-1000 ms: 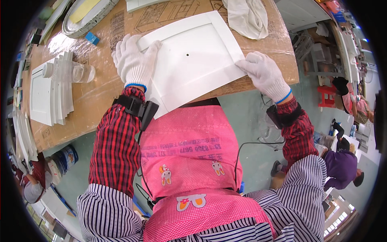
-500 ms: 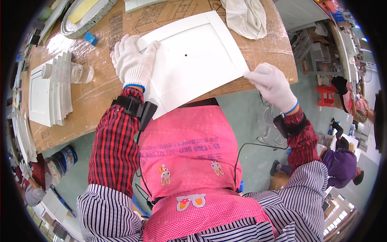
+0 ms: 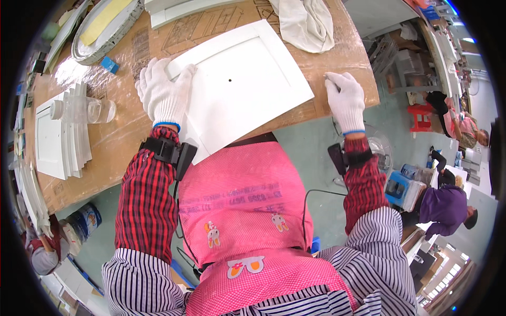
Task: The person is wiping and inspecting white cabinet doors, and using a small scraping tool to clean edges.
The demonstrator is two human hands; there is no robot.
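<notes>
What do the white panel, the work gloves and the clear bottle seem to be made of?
Panel: perhaps painted wood or board, though plastic is possible; it looks smooth, opaque and white, with a recessed centre.
Gloves: probably knitted cotton or a blend; matte, with ribbed cuffs.
Bottle: likely plastic, but glass can't be ruled out; it is see-through with glossy highlights.

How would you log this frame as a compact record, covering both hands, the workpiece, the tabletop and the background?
Left grip: white-gloved, spread at the panel's left edge, thumb on its face
Right grip: white-gloved, fingers curled, apart from the panel; whether it pinches something small is unclear
Workpiece: white recessed panel with one small dark hole
Surface: cardboard-covered table
Table, left: stacked white panels, clear lidded container, blue block
Table, far side: off-white cloth
Background: person in purple, right
</notes>
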